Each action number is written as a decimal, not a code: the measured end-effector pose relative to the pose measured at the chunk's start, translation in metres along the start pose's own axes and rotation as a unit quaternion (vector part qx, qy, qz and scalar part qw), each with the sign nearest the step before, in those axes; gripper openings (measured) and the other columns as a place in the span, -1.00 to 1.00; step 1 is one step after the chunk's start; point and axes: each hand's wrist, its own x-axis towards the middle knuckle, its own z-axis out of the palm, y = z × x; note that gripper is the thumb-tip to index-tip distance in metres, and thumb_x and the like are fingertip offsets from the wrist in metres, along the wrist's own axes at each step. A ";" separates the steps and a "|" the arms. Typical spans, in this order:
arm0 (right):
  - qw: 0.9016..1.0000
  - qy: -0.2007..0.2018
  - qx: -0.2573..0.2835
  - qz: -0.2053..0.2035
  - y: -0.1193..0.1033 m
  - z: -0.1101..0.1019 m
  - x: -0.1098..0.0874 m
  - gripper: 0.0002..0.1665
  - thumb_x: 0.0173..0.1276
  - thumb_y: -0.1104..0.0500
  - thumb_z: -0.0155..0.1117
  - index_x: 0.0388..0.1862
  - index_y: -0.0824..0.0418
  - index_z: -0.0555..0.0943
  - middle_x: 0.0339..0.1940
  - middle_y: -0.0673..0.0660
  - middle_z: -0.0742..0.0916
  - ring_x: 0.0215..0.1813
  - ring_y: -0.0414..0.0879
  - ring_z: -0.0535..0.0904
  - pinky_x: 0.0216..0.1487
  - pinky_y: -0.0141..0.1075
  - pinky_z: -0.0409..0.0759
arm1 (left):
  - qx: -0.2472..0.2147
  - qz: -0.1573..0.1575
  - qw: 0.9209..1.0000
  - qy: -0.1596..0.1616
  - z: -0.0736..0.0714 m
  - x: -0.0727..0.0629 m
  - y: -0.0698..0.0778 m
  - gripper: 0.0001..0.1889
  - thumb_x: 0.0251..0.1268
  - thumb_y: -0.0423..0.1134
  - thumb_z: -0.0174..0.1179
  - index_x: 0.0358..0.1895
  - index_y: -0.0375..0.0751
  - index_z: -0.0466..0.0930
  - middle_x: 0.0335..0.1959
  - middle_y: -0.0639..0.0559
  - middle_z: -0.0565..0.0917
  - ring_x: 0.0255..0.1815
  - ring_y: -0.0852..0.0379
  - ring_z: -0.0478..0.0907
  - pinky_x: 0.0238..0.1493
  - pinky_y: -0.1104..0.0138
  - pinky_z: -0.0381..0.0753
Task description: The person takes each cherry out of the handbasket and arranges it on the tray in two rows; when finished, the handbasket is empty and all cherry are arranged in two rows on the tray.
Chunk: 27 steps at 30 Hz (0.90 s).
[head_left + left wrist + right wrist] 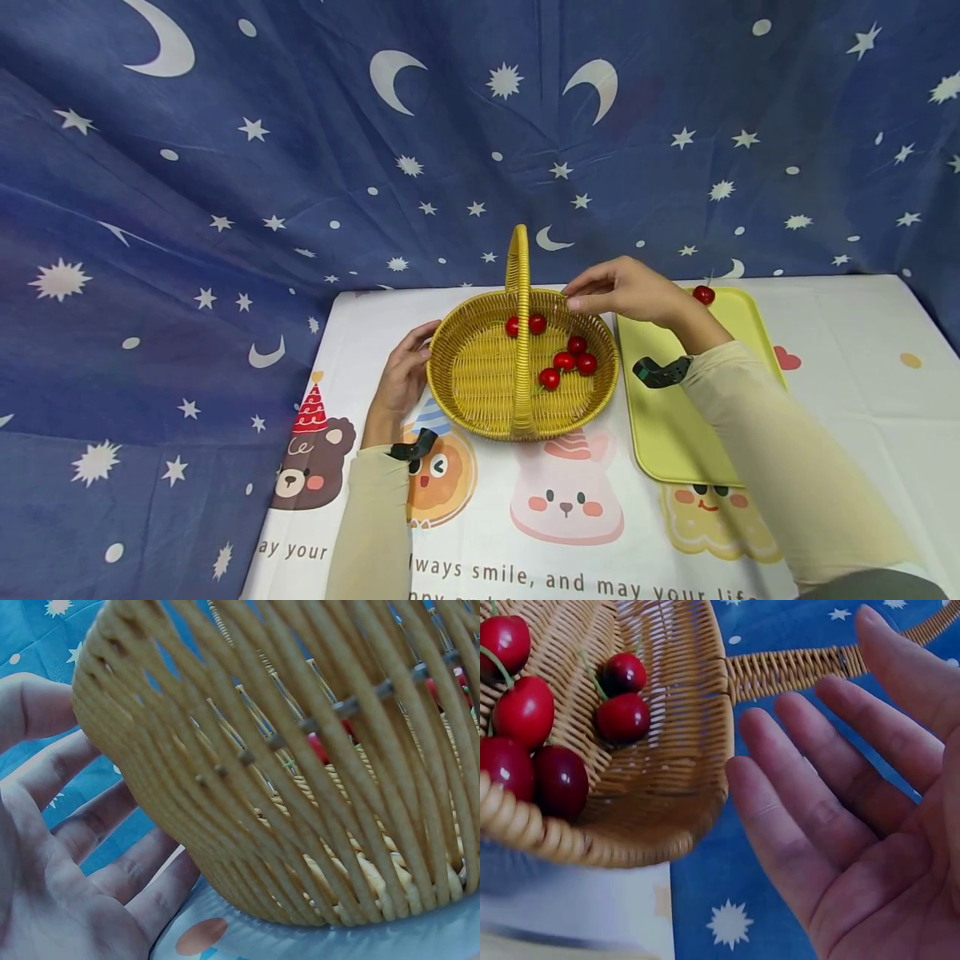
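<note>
A yellow wicker basket (480,375) with a tall arched handle (522,350) stands on the table. Several red cherries (564,361) lie inside it, mostly in the right half; the right wrist view shows them close up, some with green stems (592,679). My left hand (402,375) is at the basket's left side, its slightly bent fingers (90,825) spread against the wicker wall. Over at the back right rim is my right hand (626,292), holding nothing. Its fingers (802,810) are extended, fingertips right at the rim.
To the right of the basket lies a yellow tray (660,433), with one cherry (703,294) near its far edge. My right forearm crosses above the tray. A white cloth (840,400) printed with cartoon animals covers the table, and a blue star-patterned curtain (450,167) hangs behind.
</note>
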 end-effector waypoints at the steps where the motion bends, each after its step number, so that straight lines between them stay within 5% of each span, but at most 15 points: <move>1: 1.000 -0.010 -0.010 -0.004 -0.001 0.001 0.002 -0.58 0.37 0.04 0.43 0.12 0.23 0.74 0.01 0.13 0.81 0.01 -0.12 0.74 0.05 -0.31 0.67 | -0.001 0.000 1.000 0.000 0.000 0.000 0.000 -0.46 0.42 -0.43 -0.09 0.46 -0.41 0.32 0.28 -0.02 0.49 0.16 0.13 0.56 0.11 0.37 0.63; 12: 0.990 -0.131 -0.039 -0.029 -0.009 0.026 0.023 -0.60 0.30 0.09 0.49 0.05 0.26 0.76 -0.07 0.14 0.83 -0.04 -0.12 0.76 -0.01 -0.33 0.69 | 0.000 0.001 1.000 -0.003 0.000 0.000 0.001 -0.46 0.43 -0.43 -0.10 0.46 -0.45 0.30 0.29 -0.03 0.49 0.14 0.12 0.56 0.10 0.37 0.63; 27: 0.973 -0.202 -0.109 -0.006 -0.003 0.059 0.041 -0.79 0.22 0.25 0.52 -0.16 0.25 0.79 -0.27 0.05 0.82 -0.22 -0.20 0.69 -0.12 -0.31 0.66 | 0.007 0.003 1.000 -0.002 0.000 0.000 0.000 -0.46 0.43 -0.42 -0.08 0.46 -0.41 0.32 0.29 -0.02 0.49 0.15 0.12 0.55 0.12 0.37 0.62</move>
